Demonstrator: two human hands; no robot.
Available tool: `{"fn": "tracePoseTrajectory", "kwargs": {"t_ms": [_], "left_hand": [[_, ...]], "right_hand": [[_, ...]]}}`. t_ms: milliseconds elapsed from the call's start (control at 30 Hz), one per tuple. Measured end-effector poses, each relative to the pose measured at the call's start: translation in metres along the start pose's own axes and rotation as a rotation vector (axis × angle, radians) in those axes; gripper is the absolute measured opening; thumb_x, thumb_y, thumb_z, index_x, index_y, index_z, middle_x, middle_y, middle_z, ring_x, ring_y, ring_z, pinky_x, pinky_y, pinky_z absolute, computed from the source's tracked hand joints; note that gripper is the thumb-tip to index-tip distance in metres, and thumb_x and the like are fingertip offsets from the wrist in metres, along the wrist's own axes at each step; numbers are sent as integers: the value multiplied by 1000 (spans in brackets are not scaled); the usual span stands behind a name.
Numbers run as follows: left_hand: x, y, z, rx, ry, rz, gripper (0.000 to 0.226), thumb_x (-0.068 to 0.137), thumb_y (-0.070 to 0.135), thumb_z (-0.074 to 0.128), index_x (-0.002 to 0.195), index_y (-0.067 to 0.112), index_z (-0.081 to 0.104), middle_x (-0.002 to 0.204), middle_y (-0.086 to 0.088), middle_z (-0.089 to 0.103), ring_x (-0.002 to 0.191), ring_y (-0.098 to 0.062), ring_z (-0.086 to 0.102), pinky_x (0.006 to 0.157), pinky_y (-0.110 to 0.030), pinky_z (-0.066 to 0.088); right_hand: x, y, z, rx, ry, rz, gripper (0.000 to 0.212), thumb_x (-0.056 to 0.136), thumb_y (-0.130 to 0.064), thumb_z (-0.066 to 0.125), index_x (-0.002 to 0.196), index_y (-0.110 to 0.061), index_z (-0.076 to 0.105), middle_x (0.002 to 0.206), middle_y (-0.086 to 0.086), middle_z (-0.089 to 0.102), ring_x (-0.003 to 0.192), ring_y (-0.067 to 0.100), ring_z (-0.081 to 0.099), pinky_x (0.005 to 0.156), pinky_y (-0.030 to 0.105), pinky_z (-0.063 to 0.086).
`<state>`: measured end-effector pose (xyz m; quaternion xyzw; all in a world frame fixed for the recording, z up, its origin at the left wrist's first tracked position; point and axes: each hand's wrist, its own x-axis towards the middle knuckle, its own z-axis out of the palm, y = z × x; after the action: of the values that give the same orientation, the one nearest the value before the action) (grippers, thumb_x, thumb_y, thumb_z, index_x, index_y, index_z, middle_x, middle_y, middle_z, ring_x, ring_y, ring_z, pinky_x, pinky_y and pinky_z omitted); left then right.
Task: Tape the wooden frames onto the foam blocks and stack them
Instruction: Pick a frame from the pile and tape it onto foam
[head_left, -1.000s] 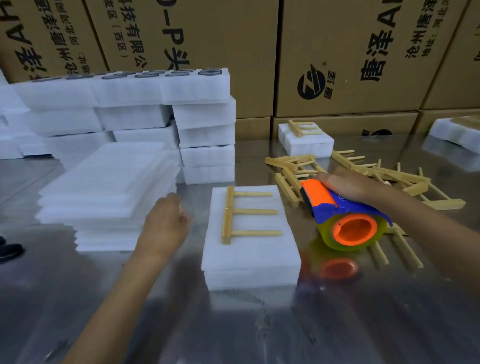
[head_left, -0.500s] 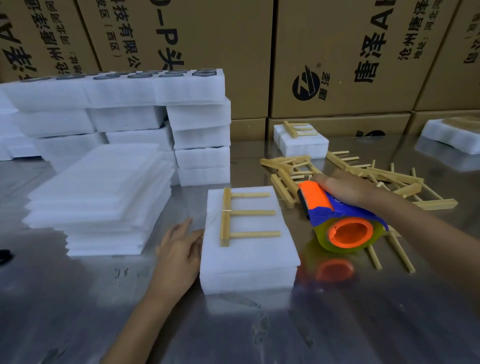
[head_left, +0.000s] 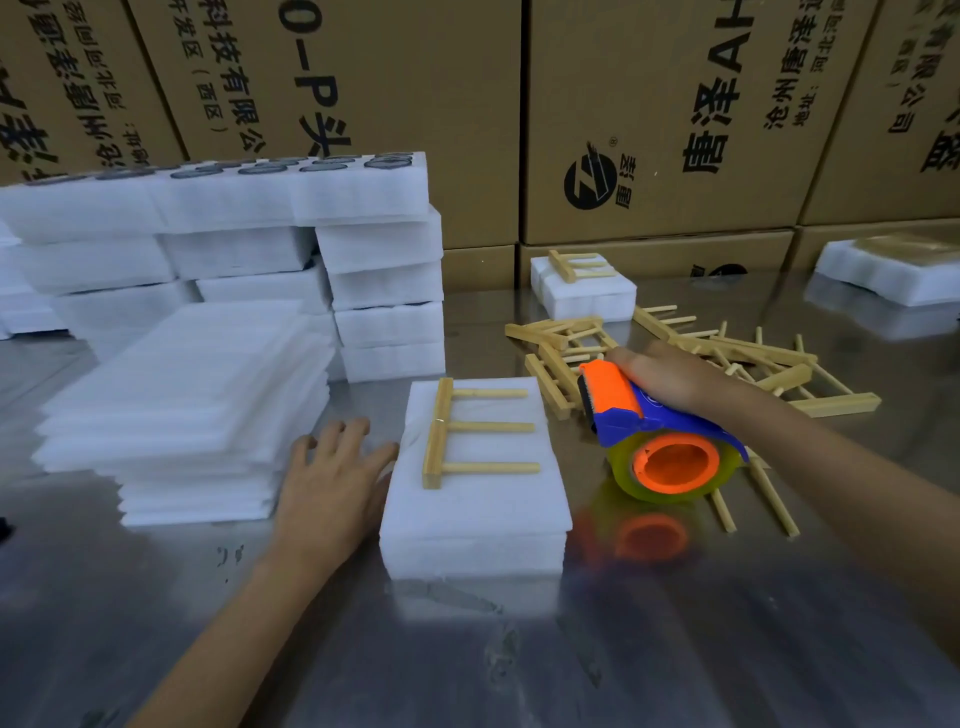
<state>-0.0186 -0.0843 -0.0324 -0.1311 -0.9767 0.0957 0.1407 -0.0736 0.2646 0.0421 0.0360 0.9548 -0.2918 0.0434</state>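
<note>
1. White rectangular foam block (head_left: 475, 499) lies mid-bench, a pale three-pronged wooden frame (head_left: 467, 434) on top.
2. Left hand (head_left: 332, 483), fingers straight, touches the block's left edge.
3. Right hand (head_left: 670, 376) grips a blue-orange tape dispenser (head_left: 660, 441) just right of the block.

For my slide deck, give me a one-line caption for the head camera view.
Left hand steadies a foam block bearing a wooden frame while the right hand holds a tape dispenser beside it.
</note>
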Motion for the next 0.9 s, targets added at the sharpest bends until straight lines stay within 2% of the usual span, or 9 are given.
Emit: {"fn": "tracePoseTrajectory", "kwargs": {"t_ms": [133, 233, 300, 367, 467, 600, 700, 800, 900], "left_hand": [[-4, -2, 10, -7, -8, 26, 60, 90, 36, 23, 121, 17, 71, 116, -23, 65, 99, -42, 64, 76, -52, 52], [-3, 2, 9, -85, -16, 12, 55, 94, 35, 30, 138, 19, 58, 135, -18, 57, 118, -39, 58, 87, -52, 49], [4, 4, 4, -264, 72, -143, 50, 97, 17, 45, 146, 13, 48, 139, -18, 53, 125, -37, 51, 98, -51, 42], [16, 4, -7, -493, 248, -255, 47, 93, -3, 48, 140, 2, 53, 128, -23, 59, 116, -42, 53, 97, -50, 43], [42, 22, -40, -712, 413, -178, 40, 96, 0, 45, 133, 10, 58, 128, -10, 61, 118, -29, 54, 95, -35, 42], [84, 79, -68, -974, 38, 48, 39, 104, 13, 39, 138, 25, 54, 138, 2, 58, 128, -15, 51, 98, -25, 38], [100, 114, -50, -715, -180, 109, 42, 108, 27, 28, 149, 25, 39, 156, -1, 40, 144, -22, 33, 114, -34, 28], [99, 121, -28, -427, -147, 88, 49, 108, 34, 17, 155, 23, 26, 166, 5, 18, 153, -15, 8, 124, -39, 3], [100, 120, -24, -435, -143, 94, 50, 108, 36, 15, 155, 24, 27, 166, 5, 17, 153, -15, 6, 123, -39, 0]], "right_hand": [[-1, 0, 0, -39, 3, -43, 44, 103, -53, 27, 95, -20, 55, 95, 14, 61, 87, 29, 60, 80, 39, 44], [0, 1, 1, -53, 9, -60, 38, 105, -49, 25, 86, -26, 50, 94, 12, 59, 88, 30, 59, 79, 39, 43], [0, 2, 2, -64, 14, -62, 40, 104, -50, 26, 85, -25, 50, 91, 13, 59, 86, 30, 59, 79, 39, 43], [2, 3, 2, -66, 24, -59, 43, 103, -53, 27, 86, -22, 52, 89, 12, 58, 83, 29, 58, 76, 39, 42], [5, 3, 3, -58, 17, -67, 45, 102, -54, 28, 91, -20, 55, 91, 12, 60, 84, 29, 59, 80, 40, 44], [5, 5, 4, -64, 25, -72, 42, 102, -52, 28, 82, -23, 52, 85, 11, 57, 80, 29, 58, 73, 39, 42], [6, 9, 5, -93, 43, -41, 43, 100, -54, 28, 84, -25, 54, 84, 8, 58, 79, 25, 57, 66, 34, 37], [7, 9, 4, -232, 19, -54, 41, 99, -56, 26, 83, -29, 51, 89, 3, 58, 80, 18, 55, 62, 31, 32], [7, 11, 0, -259, 2, -64, 36, 101, -55, 26, 81, -32, 45, 85, -1, 55, 78, 15, 53, 59, 30, 30]]}}
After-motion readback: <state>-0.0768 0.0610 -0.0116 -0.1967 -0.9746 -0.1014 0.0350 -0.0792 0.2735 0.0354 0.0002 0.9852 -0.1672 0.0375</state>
